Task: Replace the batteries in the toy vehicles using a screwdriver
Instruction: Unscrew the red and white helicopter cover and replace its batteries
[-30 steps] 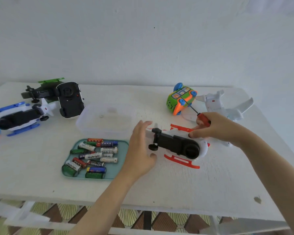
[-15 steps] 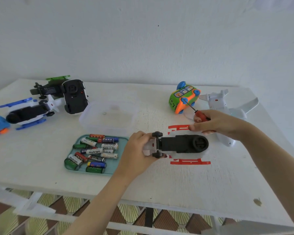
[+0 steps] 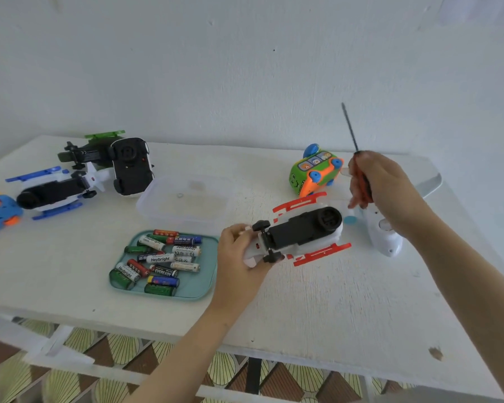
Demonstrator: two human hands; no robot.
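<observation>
On the bench point(image 3: 317, 309) in front of me, from the head view, my left hand point(image 3: 239, 257) is wrapped around the tail of the red-and-white toy helicopter point(image 3: 300, 237), which lies belly up just right of the battery tray point(image 3: 207, 286), its black underside facing me. My right hand point(image 3: 381, 184) is closed on the red handle of the screwdriver point(image 3: 350, 129), raised above the bench with the shaft pointing up and away from the toy. As I judge it, the step in hand is to bring the tip down to the screw of the battery cover; I cannot make out the screw itself from here. To do it well I should turn the driver tip-down, pin the helicopter flat so it cannot roll on its red skids, seat the tip squarely before turning, and drop the screw into the clear plastic tub point(image 3: 184, 202) behind the tray so it is not lost. The other toys, a green and orange car point(image 3: 312, 173) beside my right hand and a blue-and-white helicopter point(image 3: 53, 190) at the far left, lie well apart. On the batteries point(image 3: 157, 257) I can read "Heybright" on several and "EVEREADY" on one; the remaining print is too small.
</observation>
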